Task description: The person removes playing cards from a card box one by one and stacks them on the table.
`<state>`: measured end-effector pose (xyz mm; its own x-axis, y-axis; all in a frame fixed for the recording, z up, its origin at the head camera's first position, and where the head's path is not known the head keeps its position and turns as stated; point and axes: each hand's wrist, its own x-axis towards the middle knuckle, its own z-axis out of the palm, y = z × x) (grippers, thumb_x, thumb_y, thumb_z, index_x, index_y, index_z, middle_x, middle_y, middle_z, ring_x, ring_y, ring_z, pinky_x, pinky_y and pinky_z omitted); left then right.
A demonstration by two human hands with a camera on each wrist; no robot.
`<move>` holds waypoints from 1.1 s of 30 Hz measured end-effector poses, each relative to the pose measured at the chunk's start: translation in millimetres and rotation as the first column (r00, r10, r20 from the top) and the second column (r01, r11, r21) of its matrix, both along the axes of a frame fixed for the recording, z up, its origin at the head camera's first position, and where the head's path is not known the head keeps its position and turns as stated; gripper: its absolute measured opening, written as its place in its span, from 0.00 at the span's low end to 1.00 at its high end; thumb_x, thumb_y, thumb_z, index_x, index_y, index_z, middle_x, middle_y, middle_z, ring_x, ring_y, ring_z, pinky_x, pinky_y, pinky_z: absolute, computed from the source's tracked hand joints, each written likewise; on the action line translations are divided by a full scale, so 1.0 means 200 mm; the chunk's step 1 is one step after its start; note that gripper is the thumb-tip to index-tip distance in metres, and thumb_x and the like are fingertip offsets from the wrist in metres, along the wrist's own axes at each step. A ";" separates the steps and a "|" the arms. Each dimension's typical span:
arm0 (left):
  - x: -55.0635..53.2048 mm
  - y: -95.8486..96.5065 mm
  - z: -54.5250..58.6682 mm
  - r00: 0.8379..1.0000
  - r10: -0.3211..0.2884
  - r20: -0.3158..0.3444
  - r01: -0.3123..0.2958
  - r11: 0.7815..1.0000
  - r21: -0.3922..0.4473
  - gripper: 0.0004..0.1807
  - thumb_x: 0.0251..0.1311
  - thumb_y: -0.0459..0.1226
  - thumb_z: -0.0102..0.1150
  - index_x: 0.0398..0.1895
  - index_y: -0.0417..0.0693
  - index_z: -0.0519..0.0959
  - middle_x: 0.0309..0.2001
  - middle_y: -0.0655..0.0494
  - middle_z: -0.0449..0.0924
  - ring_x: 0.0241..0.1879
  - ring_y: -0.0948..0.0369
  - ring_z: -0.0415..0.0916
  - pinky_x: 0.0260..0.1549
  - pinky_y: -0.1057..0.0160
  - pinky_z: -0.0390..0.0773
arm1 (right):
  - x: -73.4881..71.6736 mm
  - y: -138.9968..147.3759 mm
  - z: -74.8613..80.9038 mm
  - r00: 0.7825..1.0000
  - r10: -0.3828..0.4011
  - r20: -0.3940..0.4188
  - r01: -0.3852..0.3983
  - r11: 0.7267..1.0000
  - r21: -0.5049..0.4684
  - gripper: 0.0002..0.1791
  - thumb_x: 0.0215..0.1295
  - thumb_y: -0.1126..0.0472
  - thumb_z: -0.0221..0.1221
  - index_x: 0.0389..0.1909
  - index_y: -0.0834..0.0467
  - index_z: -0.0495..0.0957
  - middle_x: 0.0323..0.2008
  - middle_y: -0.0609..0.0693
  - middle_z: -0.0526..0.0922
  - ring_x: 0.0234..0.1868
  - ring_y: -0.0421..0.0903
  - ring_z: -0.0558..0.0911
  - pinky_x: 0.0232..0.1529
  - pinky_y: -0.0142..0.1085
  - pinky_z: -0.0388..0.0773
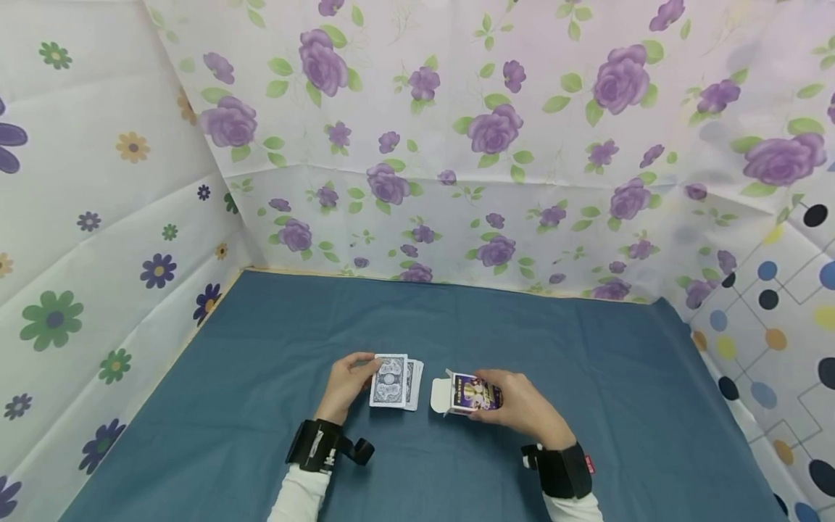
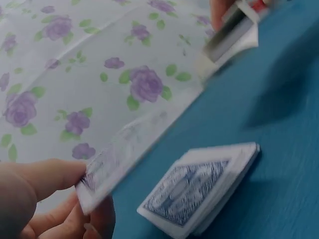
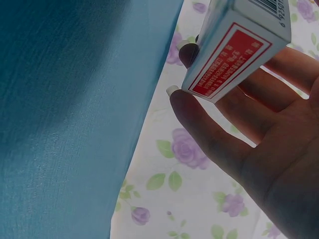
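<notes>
My left hand [image 1: 346,384] pinches a playing card [image 1: 389,380] with a blue-grey patterned back by its left edge. In the left wrist view this card [image 2: 132,154] is raised and seen nearly edge-on; whether it is a single card I cannot tell. Just right of it, a stack of playing cards [image 1: 414,386] lies back up on the cloth, partly covered by the held card in the head view. My right hand [image 1: 522,406] grips a purple and white card box [image 1: 478,393] between thumb and fingers. Its open flap [image 1: 441,395] points left, towards the cards.
A blue cloth [image 1: 417,464] covers the table. Flowered white sheets [image 1: 404,152] hang behind it and on the left, and a dotted sheet [image 1: 783,341] on the right. Each wrist wears a black strap [image 1: 566,471].
</notes>
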<state>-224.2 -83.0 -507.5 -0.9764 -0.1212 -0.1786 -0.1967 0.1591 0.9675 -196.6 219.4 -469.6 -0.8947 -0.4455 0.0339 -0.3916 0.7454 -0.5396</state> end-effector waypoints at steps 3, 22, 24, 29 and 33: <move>-0.02 0.01 -0.02 1.000 0.008 0.006 -0.007 0.998 -0.061 0.19 0.63 0.41 0.62 0.51 0.36 0.79 0.40 0.42 0.83 0.31 0.60 0.78 0.31 0.63 0.75 | 0.00 0.00 0.00 1.000 -0.004 0.002 0.004 1.000 0.004 0.36 0.51 0.50 0.72 0.59 0.62 0.76 0.53 0.55 0.82 0.46 0.43 0.80 0.45 0.41 0.77; -0.06 0.11 -0.07 0.987 0.089 -0.135 -0.129 0.937 -0.325 0.09 0.56 0.36 0.68 0.35 0.38 0.82 0.28 0.43 0.85 0.24 0.57 0.79 0.26 0.61 0.74 | -0.01 0.01 -0.02 1.000 -0.023 0.021 0.023 1.000 0.016 0.37 0.51 0.49 0.72 0.59 0.62 0.75 0.54 0.56 0.81 0.48 0.44 0.80 0.46 0.42 0.77; -0.06 0.12 -0.07 0.985 0.097 -0.144 -0.144 0.920 -0.364 0.09 0.55 0.36 0.69 0.33 0.39 0.82 0.27 0.44 0.84 0.23 0.57 0.78 0.24 0.61 0.74 | -0.01 0.02 -0.02 1.000 -0.023 0.020 0.022 1.000 0.017 0.37 0.51 0.49 0.72 0.59 0.62 0.75 0.54 0.56 0.81 0.48 0.44 0.80 0.46 0.42 0.77; -0.06 0.15 -0.07 0.985 0.109 -0.131 -0.156 0.887 -0.434 0.09 0.54 0.38 0.69 0.30 0.40 0.82 0.25 0.47 0.83 0.22 0.59 0.77 0.22 0.63 0.71 | -0.01 0.02 -0.02 1.000 -0.023 0.021 0.022 1.000 0.018 0.37 0.51 0.48 0.72 0.59 0.62 0.75 0.54 0.56 0.82 0.47 0.44 0.80 0.45 0.42 0.77; -0.06 0.16 -0.06 0.990 0.091 -0.109 -0.132 0.871 -0.473 0.10 0.55 0.39 0.68 0.31 0.41 0.81 0.25 0.49 0.82 0.21 0.60 0.75 0.21 0.63 0.69 | -0.02 0.01 -0.02 0.999 -0.026 0.027 0.026 1.000 0.018 0.37 0.51 0.48 0.72 0.59 0.62 0.75 0.53 0.56 0.82 0.47 0.44 0.80 0.45 0.42 0.77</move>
<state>-236.4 -51.5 -520.2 -0.9598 -0.2805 0.0079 -0.1652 0.5877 0.7921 -199.6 222.3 -474.5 -0.9064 -0.4223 0.0017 -0.3572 0.7645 -0.5366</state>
